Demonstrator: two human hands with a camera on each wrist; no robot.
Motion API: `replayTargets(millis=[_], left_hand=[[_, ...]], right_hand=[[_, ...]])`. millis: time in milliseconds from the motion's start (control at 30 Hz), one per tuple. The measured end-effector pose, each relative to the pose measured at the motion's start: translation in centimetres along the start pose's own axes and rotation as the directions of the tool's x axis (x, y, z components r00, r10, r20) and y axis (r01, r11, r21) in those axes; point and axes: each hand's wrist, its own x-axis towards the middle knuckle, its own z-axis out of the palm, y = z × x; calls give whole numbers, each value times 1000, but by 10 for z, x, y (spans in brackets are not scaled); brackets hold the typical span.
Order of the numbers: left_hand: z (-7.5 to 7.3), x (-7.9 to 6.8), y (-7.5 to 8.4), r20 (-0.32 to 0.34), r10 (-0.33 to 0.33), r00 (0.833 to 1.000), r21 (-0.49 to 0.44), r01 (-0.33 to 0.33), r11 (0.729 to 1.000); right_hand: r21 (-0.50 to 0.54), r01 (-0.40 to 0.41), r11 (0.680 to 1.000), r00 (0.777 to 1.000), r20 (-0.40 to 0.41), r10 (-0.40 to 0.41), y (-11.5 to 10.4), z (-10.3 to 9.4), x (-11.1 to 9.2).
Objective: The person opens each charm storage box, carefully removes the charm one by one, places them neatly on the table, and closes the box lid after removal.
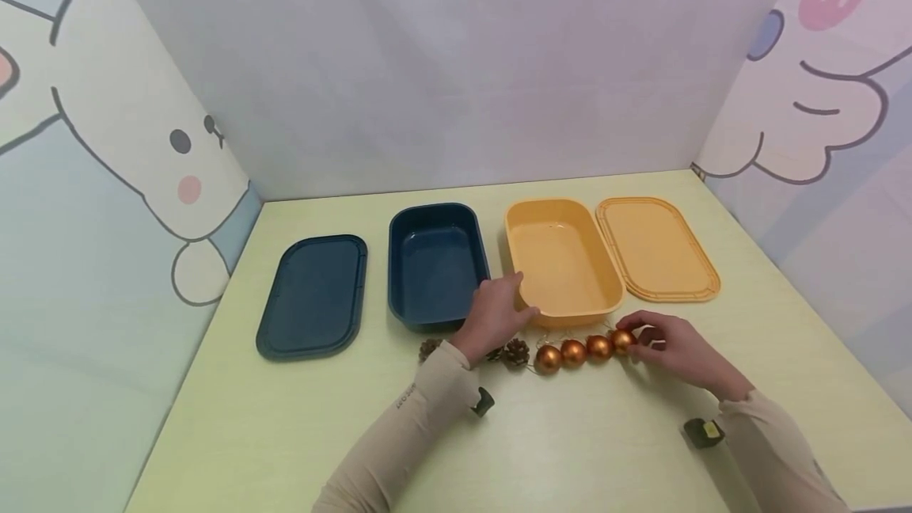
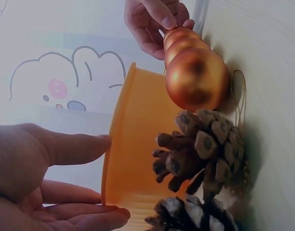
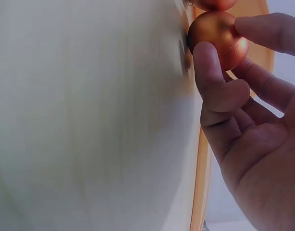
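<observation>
My left hand [image 1: 495, 315] grips the near left corner of a yellow plastic box [image 1: 563, 260], thumb and fingers at its rim [image 2: 109, 168]. My right hand [image 1: 673, 348] pinches the rightmost copper bauble [image 1: 622, 341] between thumb and fingertips. That bauble [image 3: 219, 38] ends a row of several shiny baubles [image 1: 573, 352] in front of the box. Brown pine cones [image 1: 516, 352] continue the row leftward, partly hidden by my left wrist. In the left wrist view, a pine cone [image 2: 200, 149] and a bauble [image 2: 197, 79] with a gold string loop stand close to the box wall.
A dark blue box [image 1: 438, 260] stands left of the yellow one. Its matching blue lid [image 1: 312, 295] lies at the far left, and a yellow lid [image 1: 659, 248] lies at the right, beside the yellow box. Cartoon-printed panels and a pale wall [image 1: 456, 62] enclose the table [image 1: 285, 434].
</observation>
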Motion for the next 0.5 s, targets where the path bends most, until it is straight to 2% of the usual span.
replayTargets(millis=[300,500], left_hand=[[1,-1,1,1,-4,1000,-8,4,1000],[2,-2,0,-15,15,1000,7,-15,1000]], right_hand=[[2,1,1000,1000,-4,-1,2,2,-2],[12,-8,1000,1000,-5,8,0,2,-3]])
